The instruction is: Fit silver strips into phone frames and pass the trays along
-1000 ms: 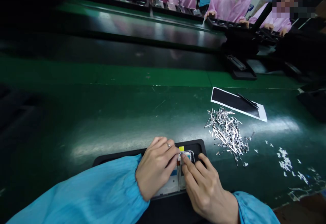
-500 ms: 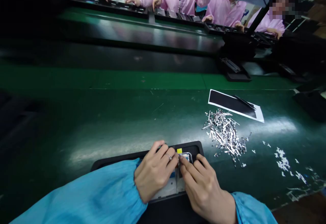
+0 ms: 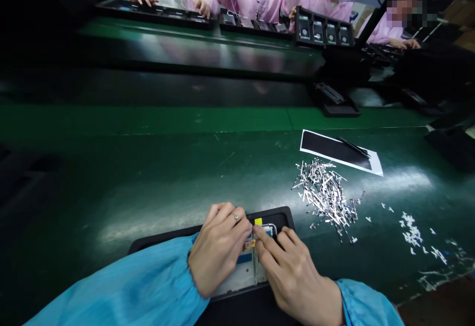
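Observation:
An opened phone frame (image 3: 241, 272), silvery with blue patches, lies in a black tray (image 3: 166, 238). My left hand (image 3: 219, 249) is over its left side, fingers curled and closed, tips near a small orange flex cable (image 3: 250, 243). From the other side, my right hand (image 3: 291, 271) reaches in with index finger and thumb drawn together at the same spot. Whatever is pinched between the fingertips is hidden. A yellow tab (image 3: 258, 221) sticks up at the frame's far end, just beyond my fingertips.
Right of the tray lies a heap of thin metallic strips (image 3: 326, 192), with small white bits (image 3: 411, 232) farther right. Behind the heap, tweezers (image 3: 354, 147) rest on a black-and-white sheet (image 3: 326, 149). Co-workers in pink sit across the bench, one holding up a phone tray (image 3: 324, 28).
My hands have parted slightly, the left shifting leftward, and the orange flex cable now shows between them. Across the bench, a co-worker's phone tray has been tilted up.

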### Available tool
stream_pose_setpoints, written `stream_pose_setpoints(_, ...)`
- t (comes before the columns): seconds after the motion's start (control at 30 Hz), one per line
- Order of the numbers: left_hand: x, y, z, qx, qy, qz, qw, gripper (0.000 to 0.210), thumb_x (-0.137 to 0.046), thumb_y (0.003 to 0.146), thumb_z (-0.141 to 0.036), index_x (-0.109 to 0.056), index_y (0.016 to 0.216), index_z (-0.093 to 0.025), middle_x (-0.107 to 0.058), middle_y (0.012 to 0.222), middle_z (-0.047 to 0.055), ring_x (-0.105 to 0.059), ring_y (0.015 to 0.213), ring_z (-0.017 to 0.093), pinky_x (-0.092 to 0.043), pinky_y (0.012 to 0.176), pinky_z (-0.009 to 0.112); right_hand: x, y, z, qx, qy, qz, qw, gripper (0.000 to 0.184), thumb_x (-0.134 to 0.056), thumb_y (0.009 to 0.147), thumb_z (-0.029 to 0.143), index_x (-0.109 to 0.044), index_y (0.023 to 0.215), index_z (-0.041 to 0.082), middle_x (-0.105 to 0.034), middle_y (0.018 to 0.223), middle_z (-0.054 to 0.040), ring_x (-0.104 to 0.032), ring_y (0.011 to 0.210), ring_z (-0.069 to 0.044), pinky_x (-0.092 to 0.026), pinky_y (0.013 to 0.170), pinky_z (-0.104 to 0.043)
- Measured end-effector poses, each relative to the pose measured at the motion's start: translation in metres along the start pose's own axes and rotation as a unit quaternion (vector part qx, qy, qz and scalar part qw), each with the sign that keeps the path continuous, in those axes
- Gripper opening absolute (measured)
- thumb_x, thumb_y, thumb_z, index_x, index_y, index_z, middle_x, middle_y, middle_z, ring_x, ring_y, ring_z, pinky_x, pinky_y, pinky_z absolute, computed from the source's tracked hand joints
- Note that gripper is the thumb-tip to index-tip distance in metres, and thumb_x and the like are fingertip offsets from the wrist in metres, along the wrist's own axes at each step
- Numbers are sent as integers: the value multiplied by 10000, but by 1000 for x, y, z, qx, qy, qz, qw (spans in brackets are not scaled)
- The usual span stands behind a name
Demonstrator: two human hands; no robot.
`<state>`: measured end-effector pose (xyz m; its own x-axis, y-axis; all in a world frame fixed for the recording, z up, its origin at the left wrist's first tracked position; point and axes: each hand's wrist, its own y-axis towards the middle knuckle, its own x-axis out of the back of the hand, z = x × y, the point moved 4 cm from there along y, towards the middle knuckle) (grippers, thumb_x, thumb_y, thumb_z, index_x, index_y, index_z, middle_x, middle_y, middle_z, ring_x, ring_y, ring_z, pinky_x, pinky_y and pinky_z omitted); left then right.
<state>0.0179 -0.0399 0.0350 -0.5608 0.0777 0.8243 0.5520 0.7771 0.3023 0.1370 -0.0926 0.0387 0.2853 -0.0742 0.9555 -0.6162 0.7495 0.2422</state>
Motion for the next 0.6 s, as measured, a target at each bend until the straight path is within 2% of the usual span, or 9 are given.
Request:
stream_pose_setpoints(0.23,10,1,5,28,-9,61,998,249,-306,843,-105,-515,738,-188,-488,730,18,-375,701,182,-267,626,327,0,-1,3,-8,-34,-21,999,374,-289,784,51,-503,1086,107,-453,1234,-72,-461,918,-197,-322,898,-401)
stream_pose_setpoints(0.37,17,8,17,109,9,105,989,76,-527,745,-123,-510,779,-190,-473,832,16,-397,776,196,-284,653,317,0,-1,4,-7,-32,-28,999,353,-308,782,52,-514,1065,98,-454,1233,-78,-460,905,-200,-333,883,-400)
stream_pose_setpoints(0.47,15,14,30,174,1,173,969,215,-647,663,-202,-507,827,-195,-481,893,13,-413,817,217,-286,660,315,-1,0,3,-6,-30,-17,999,355,-301,783,48,-517,1061,96,-454,1233,-81,-462,886,-202,-355,855,-402)
stream_pose_setpoints(0.53,12,15,36,181,2,203,962,198,-647,671,-254,-511,806,-203,-489,871,1,-422,810,215,-274,653,308,-1,1,3,-9,-29,-11,999,366,-294,781,42,-514,1068,96,-453,1235,-77,-462,894,-202,-359,853,-399)
stream_pose_setpoints(0.6,10,13,39,169,3,206,964,157,-629,692,-281,-514,771,-208,-494,823,-14,-431,782,201,-255,642,296,-1,1,2,-9,-24,-9,1000,370,-292,781,41,-512,1074,95,-450,1238,-72,-461,906,-203,-361,855,-396)
